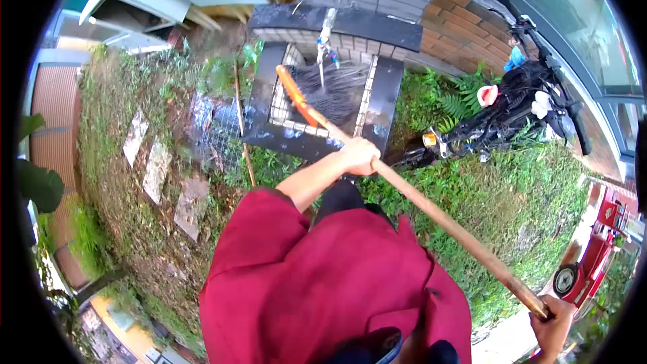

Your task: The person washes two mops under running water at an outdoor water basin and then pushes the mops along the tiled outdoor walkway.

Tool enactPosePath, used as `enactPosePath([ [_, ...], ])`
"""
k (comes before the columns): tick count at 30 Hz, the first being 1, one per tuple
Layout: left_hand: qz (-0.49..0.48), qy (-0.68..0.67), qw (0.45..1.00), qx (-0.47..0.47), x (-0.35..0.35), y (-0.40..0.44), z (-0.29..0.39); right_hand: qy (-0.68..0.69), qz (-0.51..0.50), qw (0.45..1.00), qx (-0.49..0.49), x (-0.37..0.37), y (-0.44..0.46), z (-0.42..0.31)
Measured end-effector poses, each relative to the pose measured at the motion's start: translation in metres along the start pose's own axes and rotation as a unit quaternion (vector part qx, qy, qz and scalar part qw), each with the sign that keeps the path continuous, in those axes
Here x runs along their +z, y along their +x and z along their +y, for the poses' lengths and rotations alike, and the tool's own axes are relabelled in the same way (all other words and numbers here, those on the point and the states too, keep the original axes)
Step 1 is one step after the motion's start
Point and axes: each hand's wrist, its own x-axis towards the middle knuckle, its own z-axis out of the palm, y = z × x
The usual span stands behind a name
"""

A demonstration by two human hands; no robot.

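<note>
A broom with a long wooden handle (448, 226), an orange head (293, 91) and dark grey bristles (330, 87) slants across the view. My left hand (360, 156) is closed round the handle near the head. Lower right, my right hand (554, 320) is wrapped round the handle's far end. The bristles lie inside a tiled outdoor basin with a dark rim (266, 98). Above them hangs a metal tap (325, 37), with a thin stream that looks like water falling onto the bristles.
A black bicycle or scooter (512, 104) leans at the right by the brick wall (465, 30). A thin stick (240, 114) stands left of the basin. Stone slabs (158, 170) lie in the grass. A red wheeled vehicle (593, 256) is at the far right.
</note>
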Motion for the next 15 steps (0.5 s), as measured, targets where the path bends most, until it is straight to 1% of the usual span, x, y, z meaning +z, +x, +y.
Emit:
enactPosePath([
  [1,-0.007,0.006,1.0,0.004,-0.001,0.002,0.004,-0.009,0.085,0.996,0.024,0.018,-0.014,0.008],
  [2,-0.01,0.009,1.0,0.017,0.008,0.008,0.015,-0.121,0.073,0.989,-0.054,0.02,-0.025,0.015],
  [4,-0.015,0.027,0.999,0.041,0.019,0.023,0.018,-0.23,0.096,0.967,-0.041,0.025,-0.042,-0.001],
  [5,0.017,0.015,0.999,0.039,0.026,0.03,0.023,-0.264,-0.02,0.96,0.096,0.01,-0.045,-0.022],
  [6,0.055,0.001,0.998,0.035,0.036,0.043,0.03,-0.287,0.042,0.956,0.048,0.023,-0.05,-0.008],
  [7,0.044,0.003,0.997,0.056,0.042,0.055,0.029,-0.309,0.101,0.946,-0.003,0.048,-0.061,0.019],
  [8,0.002,0.012,0.997,0.081,0.043,0.064,0.022,-0.326,0.159,0.93,-0.054,0.073,-0.069,0.035],
  [9,-0.076,0.05,0.993,0.072,0.048,0.074,0.015,-0.345,0.128,0.927,-0.07,0.094,-0.071,0.038],
  [10,-0.155,0.087,0.982,0.061,0.057,0.077,0.008,-0.321,0.117,0.936,-0.079,0.114,-0.062,0.025],
  [11,-0.161,0.084,0.982,0.055,0.071,0.074,-0.002,-0.313,0.177,0.928,-0.093,0.138,-0.056,0.016],
  [12,-0.163,0.079,0.982,0.05,0.081,0.074,-0.005,-0.3,0.193,0.931,-0.074,0.153,-0.056,0.016],
  [13,-0.137,0.072,0.987,0.043,0.083,0.065,0.0,-0.278,0.21,0.936,-0.048,0.169,-0.06,0.026],
  [14,-0.169,0.101,0.979,0.049,0.092,0.06,0.001,-0.249,0.226,0.941,-0.022,0.189,-0.07,0.038],
  [15,-0.181,0.11,0.975,0.061,0.094,0.051,0.012,-0.223,0.222,0.949,0.008,0.212,-0.086,0.054],
])
